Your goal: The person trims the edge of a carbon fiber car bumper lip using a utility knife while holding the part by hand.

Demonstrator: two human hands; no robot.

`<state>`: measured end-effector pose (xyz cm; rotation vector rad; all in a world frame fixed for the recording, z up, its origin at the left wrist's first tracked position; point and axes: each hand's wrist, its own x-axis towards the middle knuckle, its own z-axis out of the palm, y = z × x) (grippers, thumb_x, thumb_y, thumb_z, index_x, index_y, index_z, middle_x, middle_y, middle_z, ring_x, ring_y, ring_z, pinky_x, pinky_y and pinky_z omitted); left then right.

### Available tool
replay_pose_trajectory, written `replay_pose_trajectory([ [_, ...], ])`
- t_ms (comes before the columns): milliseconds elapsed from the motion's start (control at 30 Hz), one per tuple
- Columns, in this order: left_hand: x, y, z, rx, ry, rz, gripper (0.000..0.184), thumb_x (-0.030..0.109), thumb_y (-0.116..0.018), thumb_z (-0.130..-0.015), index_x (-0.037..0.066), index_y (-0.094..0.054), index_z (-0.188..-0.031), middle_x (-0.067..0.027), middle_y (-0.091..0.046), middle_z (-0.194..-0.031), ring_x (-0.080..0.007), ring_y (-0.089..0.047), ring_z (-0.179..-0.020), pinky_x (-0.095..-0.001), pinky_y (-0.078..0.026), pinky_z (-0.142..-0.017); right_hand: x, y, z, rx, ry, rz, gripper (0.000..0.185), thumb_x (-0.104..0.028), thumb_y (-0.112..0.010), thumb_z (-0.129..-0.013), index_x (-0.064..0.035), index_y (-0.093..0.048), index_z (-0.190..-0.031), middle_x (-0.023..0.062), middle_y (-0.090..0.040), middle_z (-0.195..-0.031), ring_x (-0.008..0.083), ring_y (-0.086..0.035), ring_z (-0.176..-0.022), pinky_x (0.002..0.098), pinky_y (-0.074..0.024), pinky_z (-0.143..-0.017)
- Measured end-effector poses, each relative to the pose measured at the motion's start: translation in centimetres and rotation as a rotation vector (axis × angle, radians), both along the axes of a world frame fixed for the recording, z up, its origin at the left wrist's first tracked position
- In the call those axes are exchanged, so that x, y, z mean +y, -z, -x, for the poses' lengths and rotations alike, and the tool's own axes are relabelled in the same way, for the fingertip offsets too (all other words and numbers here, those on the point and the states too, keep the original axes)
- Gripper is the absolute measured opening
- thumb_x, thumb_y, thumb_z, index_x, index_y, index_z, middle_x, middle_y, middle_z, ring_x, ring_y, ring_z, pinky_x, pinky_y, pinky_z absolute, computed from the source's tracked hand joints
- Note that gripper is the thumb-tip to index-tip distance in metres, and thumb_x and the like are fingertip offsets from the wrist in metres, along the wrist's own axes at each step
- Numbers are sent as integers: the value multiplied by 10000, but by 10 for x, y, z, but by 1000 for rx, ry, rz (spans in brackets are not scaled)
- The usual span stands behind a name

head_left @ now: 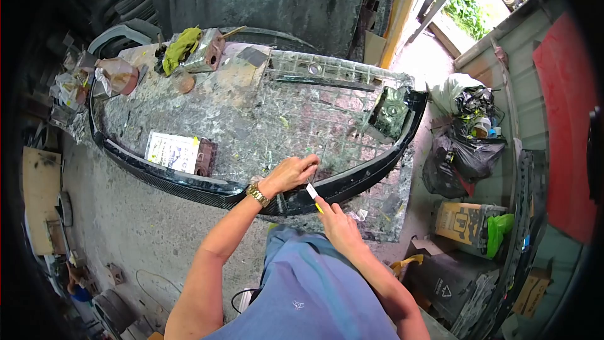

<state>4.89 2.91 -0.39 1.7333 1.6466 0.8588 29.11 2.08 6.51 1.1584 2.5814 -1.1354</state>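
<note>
A long, curved black car bumper lip [371, 171] runs along the near side of the worktable. My right hand [343, 226] is closed around a slim yellow-and-white cutter knife [312, 191], its pale end pointing at the lip near the middle. Just left of that end, my left hand [289, 175] has its fingers pinched together above the lip; what they hold, if anything, is too small to make out. A gold-coloured watch [257, 194] is on my left wrist. Left of the middle, the lip shows a carbon-like weave [207, 195].
On the stained worktable [245, 113] lie a white printed sheet [173, 152] against a brown block, a metal box [389, 112], a yellow-green cloth [180, 50] and a tub [117, 75]. Black rubbish bags [469, 157] and a cardboard box [461, 221] stand on the right.
</note>
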Motion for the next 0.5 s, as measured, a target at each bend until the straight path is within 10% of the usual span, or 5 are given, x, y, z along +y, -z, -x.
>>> replay_pose_trajectory([
  [500,2,0,-1,-24,-16,10,175,260,-567,-1034,107,-583,-1117,-153,-650,-640,-368,-677,-629,-472,-496,-580,-1,7,-4,-19,25,-11,504,-192,-561,-1019,-176,-412,-1500,220,-576,-1011,475,-639,-786,574,-521,-687],
])
